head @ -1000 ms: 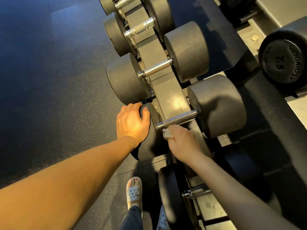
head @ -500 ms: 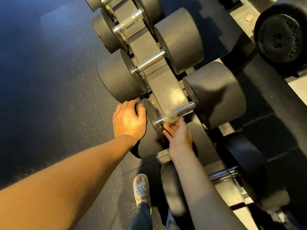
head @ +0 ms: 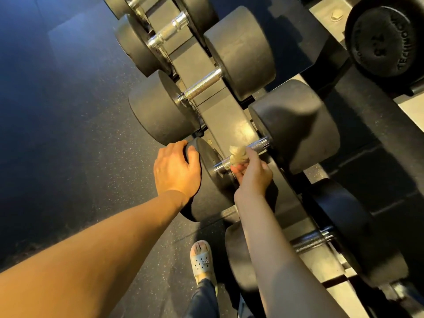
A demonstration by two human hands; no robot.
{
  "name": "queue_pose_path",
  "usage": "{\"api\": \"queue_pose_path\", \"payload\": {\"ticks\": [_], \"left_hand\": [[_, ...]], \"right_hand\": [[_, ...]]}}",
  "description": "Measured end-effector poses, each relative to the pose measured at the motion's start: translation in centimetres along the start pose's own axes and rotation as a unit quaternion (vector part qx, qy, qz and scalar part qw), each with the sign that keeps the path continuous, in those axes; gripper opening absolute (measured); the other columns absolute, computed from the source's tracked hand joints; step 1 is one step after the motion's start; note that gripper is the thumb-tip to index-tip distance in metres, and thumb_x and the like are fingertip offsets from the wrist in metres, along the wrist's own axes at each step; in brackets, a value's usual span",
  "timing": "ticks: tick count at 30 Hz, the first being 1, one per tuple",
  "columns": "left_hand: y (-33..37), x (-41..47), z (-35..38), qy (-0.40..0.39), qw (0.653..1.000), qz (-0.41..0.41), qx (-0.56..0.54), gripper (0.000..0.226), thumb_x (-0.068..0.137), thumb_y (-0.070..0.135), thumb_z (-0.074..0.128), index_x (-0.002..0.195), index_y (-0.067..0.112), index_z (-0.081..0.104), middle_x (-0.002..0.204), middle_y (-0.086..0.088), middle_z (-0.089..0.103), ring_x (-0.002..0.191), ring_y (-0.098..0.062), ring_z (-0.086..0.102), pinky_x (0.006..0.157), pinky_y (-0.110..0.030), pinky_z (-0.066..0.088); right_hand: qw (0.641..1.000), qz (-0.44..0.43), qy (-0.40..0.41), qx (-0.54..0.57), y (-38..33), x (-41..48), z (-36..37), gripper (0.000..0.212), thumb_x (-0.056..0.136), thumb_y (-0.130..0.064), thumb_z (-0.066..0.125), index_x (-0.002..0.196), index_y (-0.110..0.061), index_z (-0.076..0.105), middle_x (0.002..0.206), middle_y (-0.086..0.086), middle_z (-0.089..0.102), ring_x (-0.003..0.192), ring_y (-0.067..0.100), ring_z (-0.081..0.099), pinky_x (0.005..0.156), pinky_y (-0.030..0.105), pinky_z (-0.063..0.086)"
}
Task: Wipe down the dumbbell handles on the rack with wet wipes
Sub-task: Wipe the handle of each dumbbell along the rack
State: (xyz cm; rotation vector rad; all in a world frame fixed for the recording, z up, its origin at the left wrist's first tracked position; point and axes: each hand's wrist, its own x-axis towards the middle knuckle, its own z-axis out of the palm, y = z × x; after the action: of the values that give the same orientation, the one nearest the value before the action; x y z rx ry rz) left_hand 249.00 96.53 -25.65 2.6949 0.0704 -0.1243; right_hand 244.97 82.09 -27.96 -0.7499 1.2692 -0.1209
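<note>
A row of black dumbbells lies on a grey rack (head: 226, 115) that runs from bottom right to top. My right hand (head: 251, 174) pinches a crumpled pale wet wipe (head: 238, 154) against the middle of a chrome knurled handle (head: 257, 145). My left hand (head: 175, 169) rests over the rim of that dumbbell's near black head (head: 211, 180), fingers curled over its edge. The far head (head: 296, 127) sits on the other side of the rack rail. The handle's middle is hidden under the wipe.
More dumbbells lie further up the rack, the nearest with a bare knurled handle (head: 202, 87). Another dumbbell (head: 309, 242) lies nearer to me, under my right forearm. A second rack tier holds a round head (head: 385, 40) at top right. Dark rubber floor (head: 68, 134) spreads left; my sandalled foot (head: 202, 260) stands below.
My right hand has slid the wipe along the handle from its near end toward the middle. My left hand stays on the near head. The view has shifted.
</note>
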Motion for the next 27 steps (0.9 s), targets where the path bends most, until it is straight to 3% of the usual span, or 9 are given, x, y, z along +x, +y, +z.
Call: {"api": "queue_pose_path", "payload": {"ticks": [3,7,10,12,16,22,27], "left_hand": [[0.2,-0.1,-0.1,0.001,1.0,0.003,-0.004,0.05,0.102,0.048,0.03,0.119,0.02,0.068,0.112,-0.001,0.07,0.104,-0.022,0.058,0.09,-0.046,0.052],[0.3,-0.1,-0.2,-0.002,1.0,0.005,-0.001,0.053,0.101,0.048,0.03,0.122,0.018,0.068,0.114,-0.002,0.07,0.105,-0.024,0.059,0.09,-0.047,0.052],[0.4,-0.2,-0.3,-0.003,1.0,0.007,0.001,0.053,0.101,0.047,0.03,0.124,0.018,0.067,0.117,-0.004,0.069,0.108,-0.025,0.059,0.092,-0.047,0.052],[0.3,-0.1,-0.2,-0.005,1.0,0.008,0.001,0.052,0.101,0.047,0.03,0.124,0.019,0.067,0.117,-0.003,0.069,0.107,-0.024,0.059,0.092,-0.048,0.052],[0.2,0.0,-0.1,-0.008,1.0,0.004,0.004,0.05,0.102,0.048,0.03,0.121,0.02,0.067,0.113,-0.001,0.069,0.104,-0.022,0.059,0.09,-0.047,0.052],[0.3,-0.2,-0.2,-0.005,1.0,0.007,-0.003,0.049,0.103,0.047,0.03,0.119,0.019,0.067,0.112,-0.003,0.07,0.103,-0.023,0.06,0.091,-0.048,0.053],[0.2,0.0,-0.2,-0.008,1.0,0.008,0.001,0.046,0.102,0.046,0.03,0.112,0.022,0.067,0.107,0.0,0.069,0.098,-0.022,0.059,0.087,-0.047,0.053]], "right_hand": [[0.999,-0.03,0.005,-0.026,1.1,-0.4,0.1,0.031,0.089,-0.027,0.078,0.112,-0.008,0.068,0.109,0.009,0.072,0.097,0.021,0.072,0.076,0.026,0.062],[0.987,-0.076,-0.03,-0.142,2.5,-1.0,-0.6,0.01,0.092,-0.014,0.073,0.1,-0.013,0.066,0.104,0.01,0.073,0.093,0.018,0.072,0.064,0.016,0.056],[0.977,-0.081,-0.063,-0.189,2.7,-1.4,-1.0,0.012,0.091,-0.004,0.071,0.096,-0.014,0.066,0.103,0.007,0.071,0.098,0.018,0.07,0.065,0.014,0.057],[0.984,-0.089,-0.033,-0.15,1.2,-0.9,-0.9,0.013,0.089,-0.006,0.074,0.099,-0.01,0.068,0.099,0.006,0.072,0.091,0.015,0.071,0.066,0.017,0.058],[0.996,-0.076,0.031,0.043,-1.5,0.5,-0.7,0.018,0.089,-0.007,0.074,0.106,0.001,0.072,0.093,0.009,0.077,0.073,0.009,0.071,0.069,0.019,0.058],[0.988,-0.035,-0.045,-0.14,2.2,-2.1,-0.7,0.011,0.088,-0.007,0.075,0.096,-0.012,0.069,0.099,0.006,0.073,0.091,0.016,0.071,0.064,0.015,0.056],[0.994,-0.039,0.035,0.093,-2.2,0.6,-0.5,0.012,0.09,-0.009,0.074,0.1,-0.003,0.073,0.09,0.007,0.076,0.079,0.014,0.069,0.072,0.022,0.057]]}}
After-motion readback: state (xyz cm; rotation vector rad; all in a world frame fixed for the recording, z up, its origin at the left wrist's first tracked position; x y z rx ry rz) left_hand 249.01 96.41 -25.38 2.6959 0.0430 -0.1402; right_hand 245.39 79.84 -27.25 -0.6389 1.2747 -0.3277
